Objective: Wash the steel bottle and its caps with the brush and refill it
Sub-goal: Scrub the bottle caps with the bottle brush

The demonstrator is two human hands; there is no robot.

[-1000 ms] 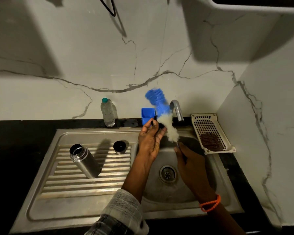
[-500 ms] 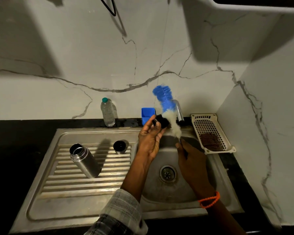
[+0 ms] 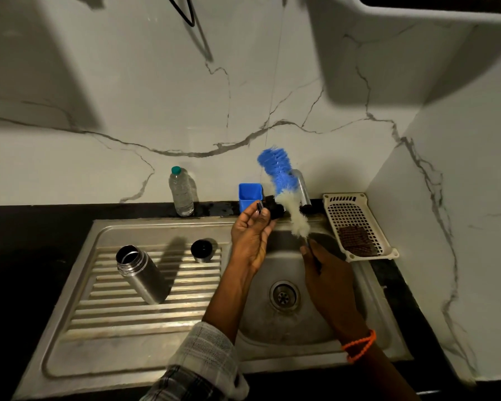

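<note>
since a moment ago our brush [image 3: 278, 180] has tilted right; left hand [image 3: 250, 235] pinches a black cap [image 3: 268, 209], right hand [image 3: 327, 273] grips the handle over the steel sink [image 3: 162, 230] against the marble wall [image 3: 128, 96].

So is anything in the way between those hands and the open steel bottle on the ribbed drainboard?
Nothing visible blocks it. The open steel bottle stands alone on the ribbed drainboard, but the left hand pinches a small black cap and the right hand grips the blue-and-white bottle brush.
</note>
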